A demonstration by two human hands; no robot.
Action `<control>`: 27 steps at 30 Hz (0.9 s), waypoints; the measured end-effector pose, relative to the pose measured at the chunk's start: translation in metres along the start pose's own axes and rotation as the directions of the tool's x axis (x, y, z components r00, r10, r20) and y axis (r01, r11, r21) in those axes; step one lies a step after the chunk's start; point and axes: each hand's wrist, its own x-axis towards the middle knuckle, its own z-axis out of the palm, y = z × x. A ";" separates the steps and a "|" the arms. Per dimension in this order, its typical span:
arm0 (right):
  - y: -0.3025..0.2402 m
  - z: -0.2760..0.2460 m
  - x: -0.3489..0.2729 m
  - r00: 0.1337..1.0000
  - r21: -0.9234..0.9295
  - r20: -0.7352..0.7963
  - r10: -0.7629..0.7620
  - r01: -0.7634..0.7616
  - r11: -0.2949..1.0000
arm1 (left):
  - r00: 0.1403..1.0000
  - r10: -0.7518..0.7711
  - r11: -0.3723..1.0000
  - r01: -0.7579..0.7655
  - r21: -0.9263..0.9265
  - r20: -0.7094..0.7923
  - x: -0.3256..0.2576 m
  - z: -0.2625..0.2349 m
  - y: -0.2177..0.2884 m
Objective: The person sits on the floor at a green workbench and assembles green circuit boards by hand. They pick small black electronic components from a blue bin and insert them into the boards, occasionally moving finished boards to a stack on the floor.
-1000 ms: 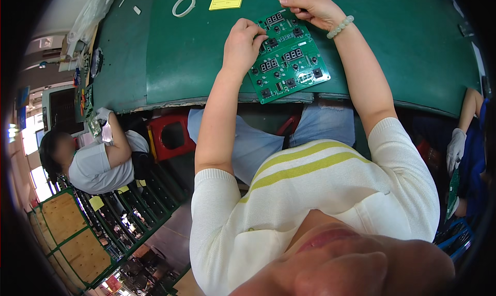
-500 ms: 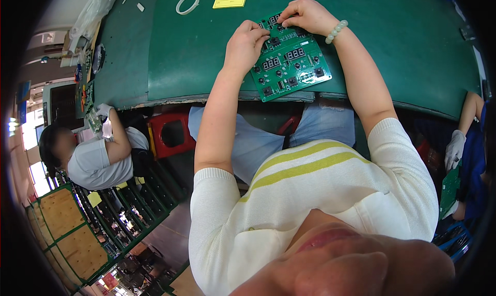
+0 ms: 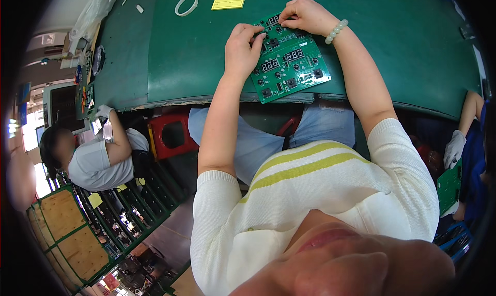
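Green circuit board (image 3: 289, 63) on the green mat (image 3: 170, 63), both hands' fingers (image 3: 257, 37) pinching its far edge.

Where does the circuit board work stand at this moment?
Looks done: the green circuit board lies flat on the green mat, its displays and buttons seated. In hand: the left hand and right hand both pinch at its far edge. What is left cannot be told; the tape ring lies untouched.
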 end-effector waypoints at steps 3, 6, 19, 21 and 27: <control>0.001 -0.001 0.001 1.000 -0.020 0.024 -0.015 0.016 1.000 | 1.000 -0.008 1.000 0.008 -0.013 -0.013 0.002 -0.001 0.001; 0.000 -0.003 0.002 0.999 -0.034 0.043 -0.033 0.035 0.999 | 0.999 -0.034 0.999 0.034 -0.025 -0.012 0.003 -0.002 0.001; -0.045 -0.015 -0.005 0.966 0.933 0.196 0.168 -0.236 0.270 | 0.993 -0.050 0.948 0.014 -0.317 -0.105 0.035 0.005 0.046; -0.040 -0.014 -0.006 0.969 0.927 0.232 0.084 -0.247 0.281 | 0.987 -0.155 0.844 0.117 -0.523 -0.030 0.033 0.008 0.038; -0.040 -0.014 -0.002 0.963 0.959 0.257 0.085 -0.265 0.098 | 0.949 -0.292 0.652 0.288 -0.701 0.118 0.037 -0.013 0.032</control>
